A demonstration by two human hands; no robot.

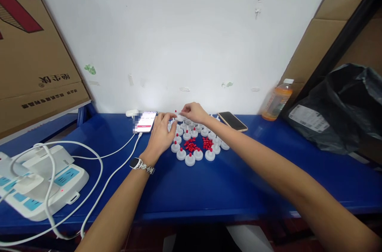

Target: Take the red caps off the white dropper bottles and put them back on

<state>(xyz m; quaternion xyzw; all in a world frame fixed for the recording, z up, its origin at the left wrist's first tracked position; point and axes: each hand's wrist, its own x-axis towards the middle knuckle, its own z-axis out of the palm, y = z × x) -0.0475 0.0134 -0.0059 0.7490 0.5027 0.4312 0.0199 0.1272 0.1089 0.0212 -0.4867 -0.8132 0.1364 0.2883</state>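
Several white bottle caps (190,159) with red tips stand in a cluster on the blue table (227,188). Small loose red tips (190,145) lie in two piles among them. My left hand (161,134), with a watch on the wrist, rests at the cluster's left side with its fingers on a cap at the back. My right hand (193,113) reaches over the far row and pinches a white cap (180,117) with a red tip between its fingertips.
A lit phone (145,121) on a white cable lies left of the caps, another phone (232,121) to the right. White power strips (38,182) sit at the left edge. An orange drink bottle (277,103), a black bag (343,113) and cardboard boxes stand at the right.
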